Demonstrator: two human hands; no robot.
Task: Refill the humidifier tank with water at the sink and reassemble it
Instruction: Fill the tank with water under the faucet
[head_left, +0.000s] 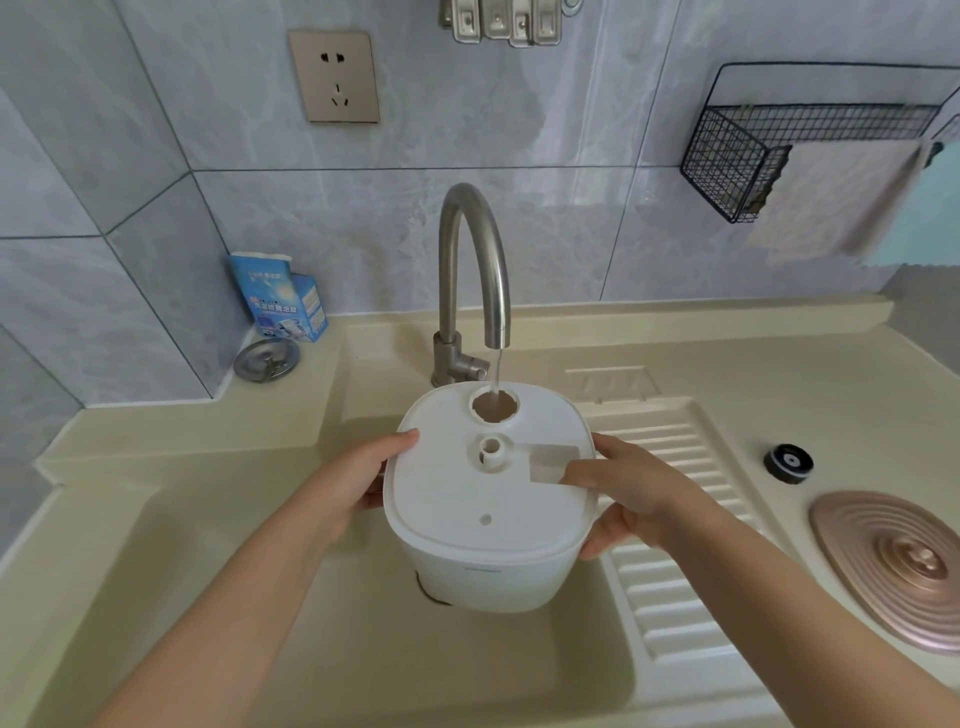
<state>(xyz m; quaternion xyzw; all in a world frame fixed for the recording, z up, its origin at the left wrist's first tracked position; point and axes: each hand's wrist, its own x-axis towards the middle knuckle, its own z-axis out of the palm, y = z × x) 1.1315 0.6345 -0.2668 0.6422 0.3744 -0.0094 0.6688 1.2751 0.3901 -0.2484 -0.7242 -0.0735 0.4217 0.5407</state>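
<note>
The white humidifier tank (483, 525) is held upside down over the cream sink (363, 649), its flat underside facing up. A thin stream of water falls from the steel faucet (470, 270) into the round fill hole (495, 405) at the tank's far edge. My left hand (363, 480) grips the tank's left side, thumb on the top rim. My right hand (626, 491) grips the right side, thumb lying on the top surface near a rectangular recess. A small black round cap (788, 463) lies on the counter to the right.
A ribbed drainboard (670, 519) runs right of the basin. A pink ridged oval lid (898, 569) lies at the far right. A blue box (283, 296) and a metal sink strainer (266, 358) sit at the back left. A wire basket (743, 156) with cloths hangs on the wall.
</note>
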